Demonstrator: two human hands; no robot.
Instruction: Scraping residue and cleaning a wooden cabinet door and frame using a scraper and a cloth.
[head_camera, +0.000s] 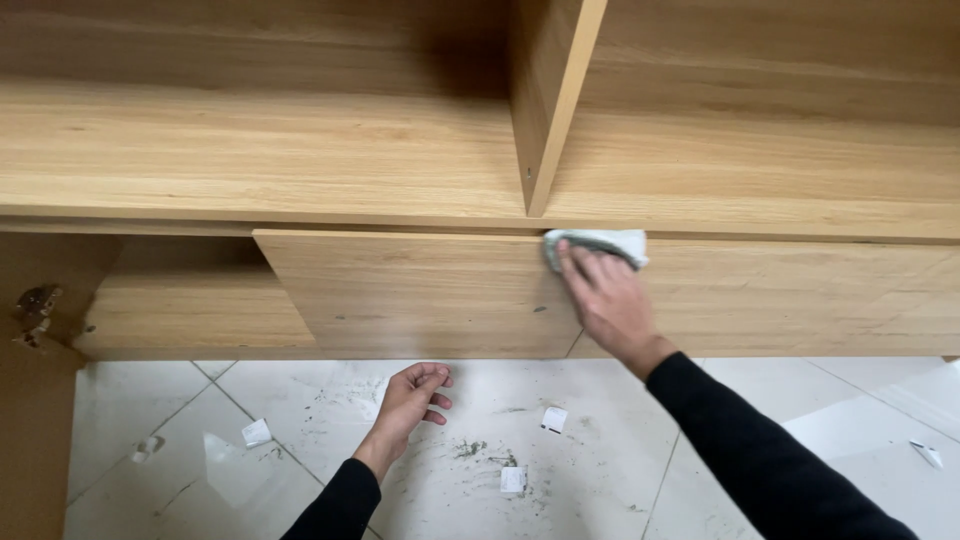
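Right hand: the right hand (610, 300) lies flat against the front of a wooden cabinet (420, 290), fingers stretched upward and pressed on a cloth (598, 246); a flat press, not a closed grip.
Cloth: white and grey, bunched, pinned under the fingertips at the top edge of the cabinet front panel, just below the shelf board (260, 150) and near the foot of the upright divider (548, 100).
Left hand: the left hand (410, 400) hangs free above the floor (620, 460), palm up, fingers loosely curled and apart, holding nothing.
Sleeves: both arms in black long sleeves.
Cabinet: light wood grain; an open recess at lower left with a chipped, damaged patch (35, 312) on its side wall.
Floor: pale tiles, smeared with dark grit (468, 450); small white paper scraps (553, 419) lie scattered near the left hand.
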